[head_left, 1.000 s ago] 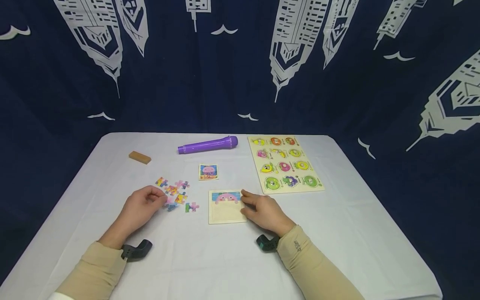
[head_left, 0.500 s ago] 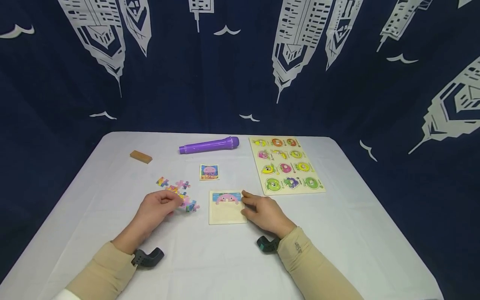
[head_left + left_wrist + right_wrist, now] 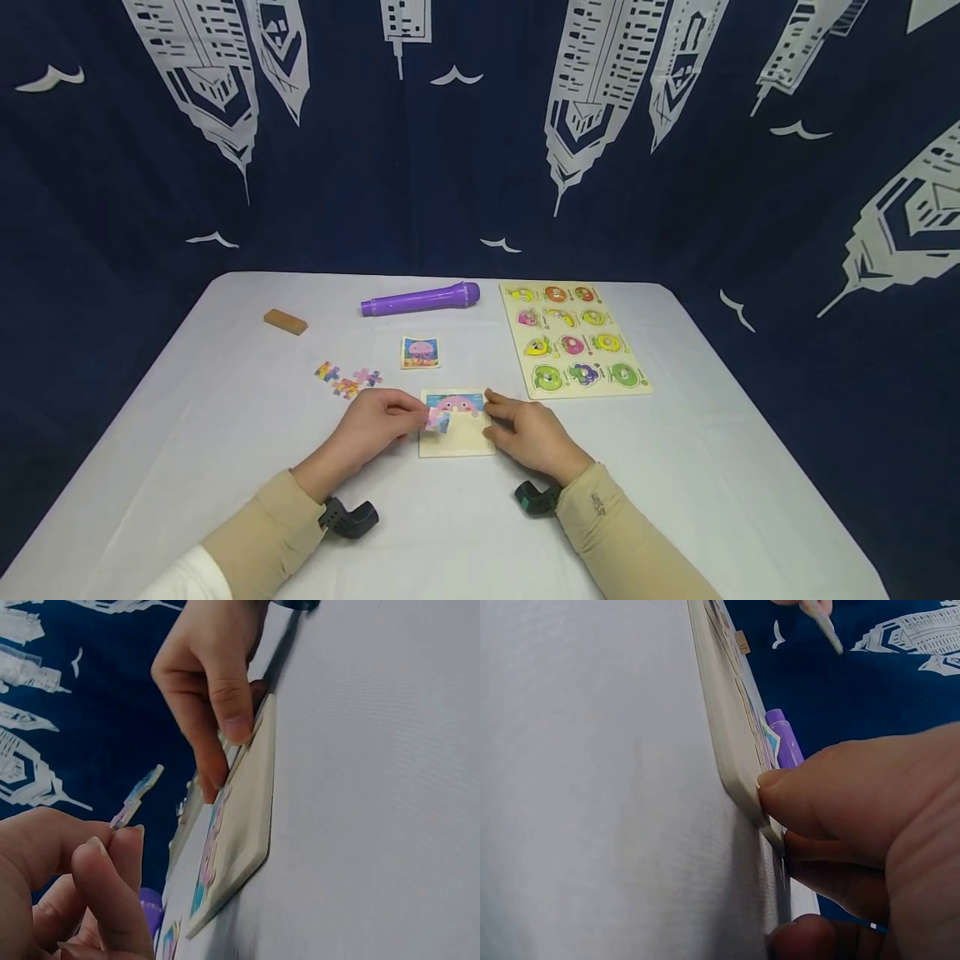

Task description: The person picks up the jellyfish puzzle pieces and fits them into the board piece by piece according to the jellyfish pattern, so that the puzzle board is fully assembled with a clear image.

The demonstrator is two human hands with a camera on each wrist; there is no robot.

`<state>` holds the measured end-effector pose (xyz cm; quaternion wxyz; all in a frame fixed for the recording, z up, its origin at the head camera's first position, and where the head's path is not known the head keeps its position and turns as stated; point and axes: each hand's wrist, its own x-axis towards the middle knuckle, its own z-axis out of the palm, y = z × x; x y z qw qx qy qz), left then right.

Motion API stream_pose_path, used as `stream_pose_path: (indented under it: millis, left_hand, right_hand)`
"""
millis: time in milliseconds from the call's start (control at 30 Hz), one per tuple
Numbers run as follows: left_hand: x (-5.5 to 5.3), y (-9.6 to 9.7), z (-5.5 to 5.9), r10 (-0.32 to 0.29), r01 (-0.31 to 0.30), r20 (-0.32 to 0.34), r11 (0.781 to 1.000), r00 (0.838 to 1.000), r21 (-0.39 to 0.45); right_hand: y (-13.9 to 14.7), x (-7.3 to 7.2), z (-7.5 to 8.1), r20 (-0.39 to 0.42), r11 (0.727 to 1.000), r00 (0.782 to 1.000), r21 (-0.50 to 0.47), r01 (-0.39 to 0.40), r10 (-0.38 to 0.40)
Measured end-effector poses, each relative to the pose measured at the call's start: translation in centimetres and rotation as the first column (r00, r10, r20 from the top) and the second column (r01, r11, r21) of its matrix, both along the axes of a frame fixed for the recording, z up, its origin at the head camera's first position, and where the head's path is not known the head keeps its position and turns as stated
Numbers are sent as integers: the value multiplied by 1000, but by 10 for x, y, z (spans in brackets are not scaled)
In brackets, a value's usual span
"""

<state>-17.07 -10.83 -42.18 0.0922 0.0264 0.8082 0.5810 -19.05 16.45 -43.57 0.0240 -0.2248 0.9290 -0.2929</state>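
My left hand (image 3: 375, 427) pinches a small pink-and-blue jigsaw piece (image 3: 438, 421) between thumb and fingertips. In the head view the piece overlaps the left part of a square wooden puzzle tray (image 3: 467, 442); the left wrist view shows the piece (image 3: 136, 796) raised and tilted, apart from the tray (image 3: 251, 787). Across the tray's upper strip runs a pink face on blue, with bare wood below. My right hand (image 3: 538, 432) holds the tray by its right side, thumb and fingers at the rim. More jigsaw pieces (image 3: 347, 387) lie in a loose group beyond my left hand.
Behind the tray lies a small picture card (image 3: 420, 352) with a pink sea creature. A purple toy microphone (image 3: 420, 300) is at the back, a brown wooden block (image 3: 285, 322) back left. A fruit puzzle board (image 3: 576, 342) lies back right on the white tablecloth (image 3: 712, 467).
My left hand has moved right from the loose pieces to the tray, carrying a jigsaw piece it picked up. My right hand has stayed at the tray's right side.
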Motion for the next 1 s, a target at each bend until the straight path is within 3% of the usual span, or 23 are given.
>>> stream_pose_path:
  millis: [233, 433, 633, 800, 1000]
  left_hand:
    - [-11, 36, -1, -21, 19, -33, 997, 999, -69]
    - [-14, 52, -6, -28, 18, -61, 987, 998, -159]
    - [-12, 57, -11, -53, -1, -186, 960, 981, -279]
    - [-11, 58, -15, -76, -9, -239, 943, 968, -334]
    - [-9, 60, -19, -148, -9, -300, 886, 943, -463]
  right_hand:
    - [2, 0, 0, -18, 1000, 1000, 7, -9, 9]
    - [3, 0, 0, -24, 999, 999, 5, -33, 33]
    - [4, -1, 0, -29, 1000, 999, 7, -24, 24]
    - [3, -1, 2, -18, 1000, 1000, -3, -19, 19]
    - [2, -1, 2, -13, 1000, 1000, -9, -22, 22]
